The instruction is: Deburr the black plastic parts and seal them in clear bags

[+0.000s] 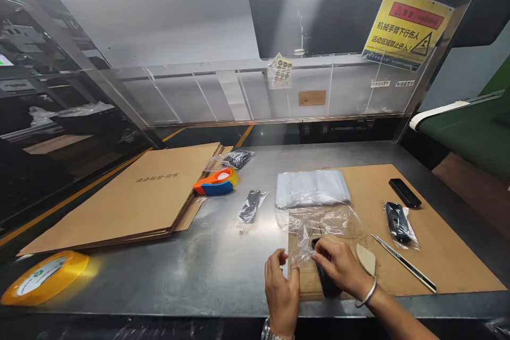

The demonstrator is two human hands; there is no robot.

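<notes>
- left hand (282, 292) sits at the near edge of the worktop (223, 271), its fingers (294, 272) pinched together on the near left corner of a clear plastic bag (319, 226).
- right hand (341, 267) is just beside it, fingers closed on a dark device (327, 284) that lies under the hand at the mouth of the bag; how far it sits inside the bag cannot be told.
- both rest on the near left corner of a flat cardboard sheet (450, 260) that covers the right part of the worktop.
- a small pale scraper (366, 258) lies touching the right wrist's far side, and a thin metal blade (404, 263) lies at a slant further right on the same sheet.
- a roll of yellow tape (43, 277) lies flat at the near left corner of the worktop.
- toward the right edge of the sheet, a dark device in a bag (399, 223) lies, with a bare black device (405, 193) beyond it.
- a stack of clear bags (313, 187) sits at the sheet's far left corner, just beyond the held bag.
- near the middle of the worktop lies another bagged dark item (249, 206).
- an orange and blue tape dispenser (217, 181) rests against a pile of flat cardboard (131, 202) on the left side.
- a small bag with something black (238, 159) lies by the pile's far corner.
- a yellow warning sign (406, 29) hangs on the clear screen behind the far edge.
</notes>
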